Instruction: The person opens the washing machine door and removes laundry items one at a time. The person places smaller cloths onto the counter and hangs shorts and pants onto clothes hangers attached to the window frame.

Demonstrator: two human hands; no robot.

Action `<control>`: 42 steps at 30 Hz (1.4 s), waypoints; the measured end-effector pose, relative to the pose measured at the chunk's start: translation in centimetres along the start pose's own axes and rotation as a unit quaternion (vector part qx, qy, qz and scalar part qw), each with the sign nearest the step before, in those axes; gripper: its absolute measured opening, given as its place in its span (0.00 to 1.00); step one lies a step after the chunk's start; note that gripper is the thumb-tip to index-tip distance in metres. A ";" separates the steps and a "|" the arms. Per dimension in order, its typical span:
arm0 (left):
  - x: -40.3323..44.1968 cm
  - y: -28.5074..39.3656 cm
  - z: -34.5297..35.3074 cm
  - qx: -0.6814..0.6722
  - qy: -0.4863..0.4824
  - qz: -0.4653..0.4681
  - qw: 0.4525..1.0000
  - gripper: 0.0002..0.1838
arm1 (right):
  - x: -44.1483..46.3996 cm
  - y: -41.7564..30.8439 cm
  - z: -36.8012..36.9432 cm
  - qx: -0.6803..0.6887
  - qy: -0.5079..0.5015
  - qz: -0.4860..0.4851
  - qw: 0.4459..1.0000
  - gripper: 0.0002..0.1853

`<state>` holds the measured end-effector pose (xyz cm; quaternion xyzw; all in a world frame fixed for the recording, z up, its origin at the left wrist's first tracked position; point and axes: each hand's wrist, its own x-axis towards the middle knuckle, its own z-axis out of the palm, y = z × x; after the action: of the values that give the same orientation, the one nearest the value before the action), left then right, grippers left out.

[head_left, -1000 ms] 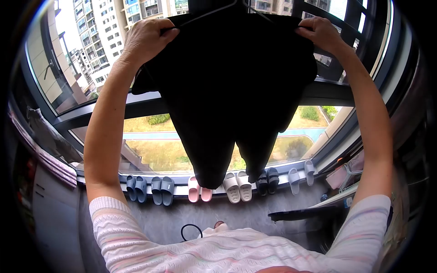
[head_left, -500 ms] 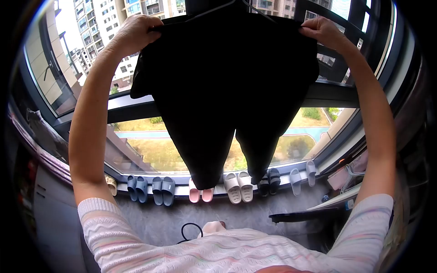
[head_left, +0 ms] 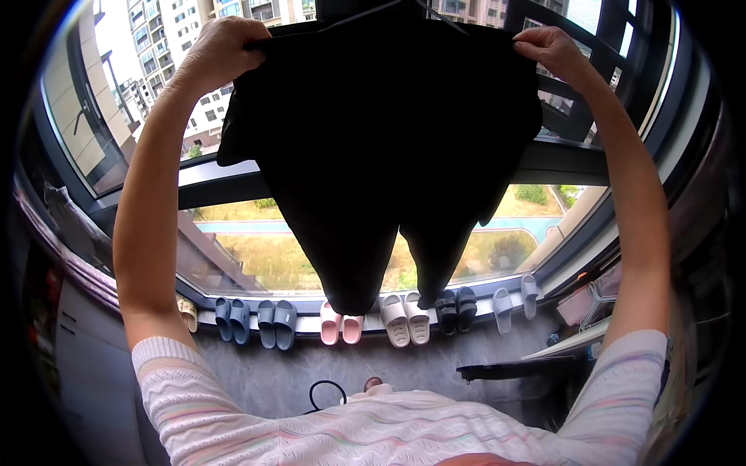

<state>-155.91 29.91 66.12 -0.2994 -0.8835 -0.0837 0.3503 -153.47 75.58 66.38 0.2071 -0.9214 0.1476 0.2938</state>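
Note:
Black trousers [head_left: 388,132] hang spread out in front of the window, both legs pointing down. A dark hanger [head_left: 361,14] rises from their top edge. My left hand [head_left: 225,50] grips the upper left corner of the waist, fingers closed on the cloth. At the upper right corner, my right hand [head_left: 548,50] pinches the fabric between thumb and fingers. The trousers look nearly solid black, so their details cannot be made out.
Along the window ledge stand blue slippers [head_left: 277,325], pink slippers [head_left: 330,322], beige slippers [head_left: 395,320], black sandals [head_left: 456,311] and grey slippers [head_left: 503,311]. Light hangers [head_left: 597,307] and a black flat object [head_left: 513,369] are at the right.
My left hand has moved outward to the left, and the top edge of the black trousers is spread wider. My right hand has shifted only slightly.

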 end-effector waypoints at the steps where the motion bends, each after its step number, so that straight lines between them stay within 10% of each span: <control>1: -0.4 -0.4 0.4 -0.034 0.037 0.006 0.999 0.07 | -0.2 -0.1 0.1 0.033 0.017 0.004 0.999 0.11; 5: -1.5 -1.7 3.3 0.105 0.290 0.188 0.932 0.10 | -1.0 -0.6 1.4 0.137 0.078 0.014 0.987 0.09; 9: -2.9 -0.9 5.2 -0.143 0.244 -0.104 0.953 0.25 | -1.9 -1.2 3.3 0.196 0.177 0.020 0.964 0.07; 16: -3.8 -1.9 7.2 -0.530 0.097 -0.158 0.827 0.18 | -2.7 -1.3 3.2 0.268 0.189 0.019 0.945 0.07; 42: -3.7 -3.6 8.8 -0.603 0.127 -0.202 0.761 0.16 | -5.9 1.4 6.8 0.479 0.231 0.172 0.829 0.20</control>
<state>-160.91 28.43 57.36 -0.2502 -0.6384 -0.7050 0.1813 -152.99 75.88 57.28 0.1202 -0.6612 0.6617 0.3324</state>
